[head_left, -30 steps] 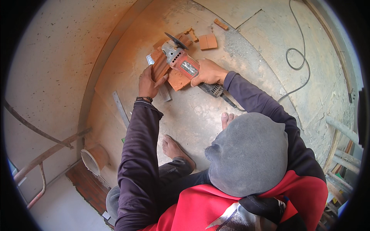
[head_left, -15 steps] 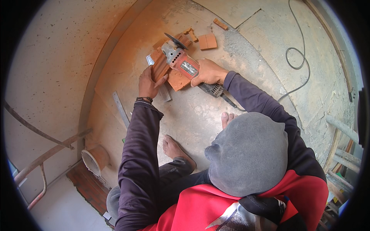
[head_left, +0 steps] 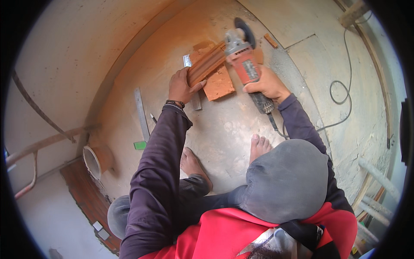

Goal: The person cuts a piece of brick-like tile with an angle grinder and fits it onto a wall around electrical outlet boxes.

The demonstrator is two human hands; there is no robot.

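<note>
My right hand [head_left: 268,84] is wrapped round the body of a red and grey angle grinder [head_left: 245,64]. Its dark disc [head_left: 245,33] points up and away, to the right of the clay piece. My left hand [head_left: 183,87] grips the near end of a long, grooved orange clay piece [head_left: 206,64], thumb on one side and fingers on the other. Under that piece lies a flat orange clay slab [head_left: 219,84]. A metal bar [head_left: 196,102] shows beside my left fingers, partly hidden beneath the clay.
A metal ruler [head_left: 141,113], a green block [head_left: 140,145] and a clay pipe [head_left: 98,159] lie to the left. The power cord [head_left: 350,93] loops across the floor at right. A small clay offcut [head_left: 271,40] rests beyond the grinder. My bare feet [head_left: 260,147] are close below.
My right hand has swung the grinder to the right, off the grooved clay piece. My left hand still holds that piece. The whole view has shifted somewhat.
</note>
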